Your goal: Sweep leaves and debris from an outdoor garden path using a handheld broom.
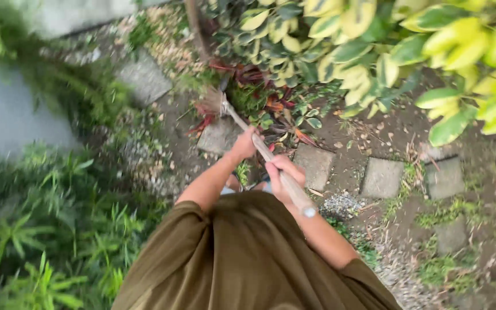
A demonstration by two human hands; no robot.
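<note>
I look straight down over my olive-green top at a long wooden broom handle (291, 188) that slants from my chest toward the upper left. My left hand (244, 144) grips the handle lower down, nearer the head. My right hand (280, 172) is wrapped around it close to its capped upper end. The broom's straw head (212, 104) rests on the soil beside red-leaved plants (271, 103), next to a grey paving stone (219, 136).
Several square paving stones (382, 177) lie in a row across bare soil with grass tufts and gravel. A yellow-green leafy shrub (386, 51) overhangs the upper right. Dense green plants (47, 229) fill the lower left, beside a pale paved surface (7, 115).
</note>
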